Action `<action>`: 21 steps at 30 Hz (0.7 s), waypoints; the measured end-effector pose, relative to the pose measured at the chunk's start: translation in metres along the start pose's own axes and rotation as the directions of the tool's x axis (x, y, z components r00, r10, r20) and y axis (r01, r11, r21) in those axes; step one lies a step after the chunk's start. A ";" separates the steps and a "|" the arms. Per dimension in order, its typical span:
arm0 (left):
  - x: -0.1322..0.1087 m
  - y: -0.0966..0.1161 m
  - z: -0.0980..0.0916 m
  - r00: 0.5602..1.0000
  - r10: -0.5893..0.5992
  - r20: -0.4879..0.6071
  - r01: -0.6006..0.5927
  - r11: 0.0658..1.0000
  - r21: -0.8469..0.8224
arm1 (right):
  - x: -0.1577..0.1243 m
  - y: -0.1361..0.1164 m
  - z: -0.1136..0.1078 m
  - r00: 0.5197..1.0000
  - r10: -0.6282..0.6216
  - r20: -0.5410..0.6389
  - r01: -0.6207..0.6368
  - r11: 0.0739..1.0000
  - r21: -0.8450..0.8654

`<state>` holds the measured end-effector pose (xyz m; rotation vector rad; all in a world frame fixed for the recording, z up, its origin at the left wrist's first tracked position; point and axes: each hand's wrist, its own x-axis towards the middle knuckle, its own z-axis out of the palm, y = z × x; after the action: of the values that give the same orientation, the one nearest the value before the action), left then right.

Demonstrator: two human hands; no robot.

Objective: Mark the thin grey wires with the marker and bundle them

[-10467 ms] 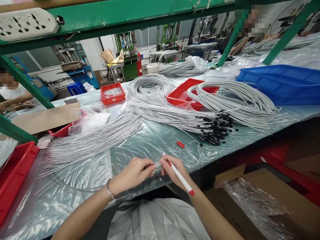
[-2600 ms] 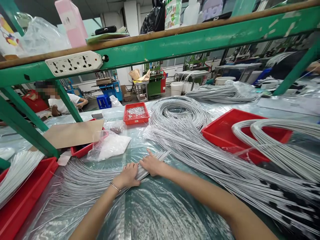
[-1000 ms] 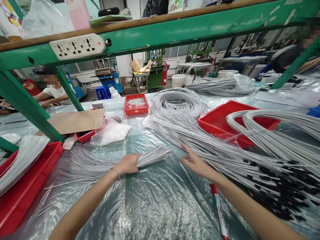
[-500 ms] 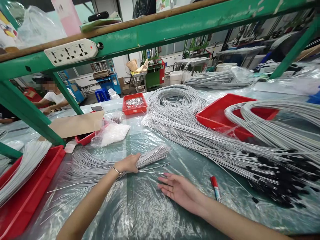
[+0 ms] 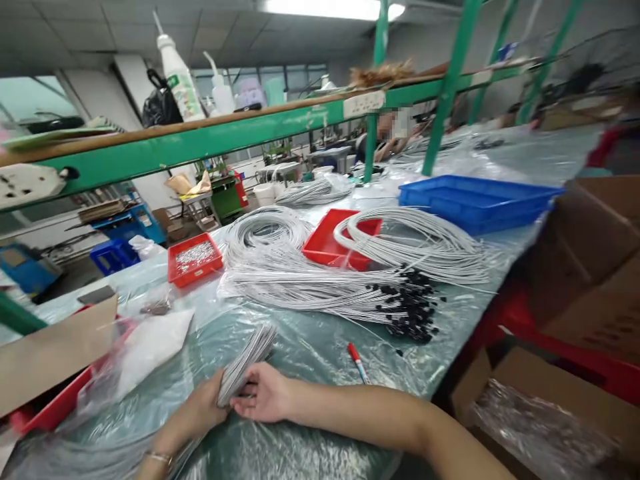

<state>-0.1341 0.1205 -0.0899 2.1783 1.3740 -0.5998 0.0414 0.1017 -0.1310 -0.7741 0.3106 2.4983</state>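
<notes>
- Cable bundle (image 5: 251,352) is held up at the lower centre of the frame, left of the marker (image 5: 358,362), which is probably laid there to be within reach.
- It is encircled by the closed fingers of the left hand (image 5: 201,401), presumably so that loose strands are kept together.
- The right hand (image 5: 263,395) is set at its right side, palm up, fingers half curled; whether anything is pinched cannot be told.
- Black-tipped cables (image 5: 320,288) are spread beyond, perhaps kept apart against mixing.
- Thin, pale grey strands are seen, ends slightly uneven, blurred towards the lower left.
</notes>
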 end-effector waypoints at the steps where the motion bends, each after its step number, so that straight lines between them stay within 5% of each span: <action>1: 0.005 -0.006 0.004 1.000 0.013 0.009 -0.013 1.000 0.002 | 0.002 -0.001 0.001 1.000 0.023 -0.009 -0.023 1.000 0.008; 8: 0.021 -0.020 0.032 0.989 -0.102 -0.110 0.115 0.987 0.112 | 0.000 -0.004 0.012 0.987 0.150 -0.063 -0.143 0.985 0.099; 21: 0.013 -0.004 0.021 0.988 -0.101 -0.115 0.110 0.991 0.079 | 0.001 -0.001 0.014 0.989 0.123 -0.080 -0.110 0.983 0.149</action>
<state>-0.1348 0.1187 -0.1147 2.2466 1.5562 -0.5941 0.0350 0.1078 -0.1199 -0.8302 0.5771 2.5205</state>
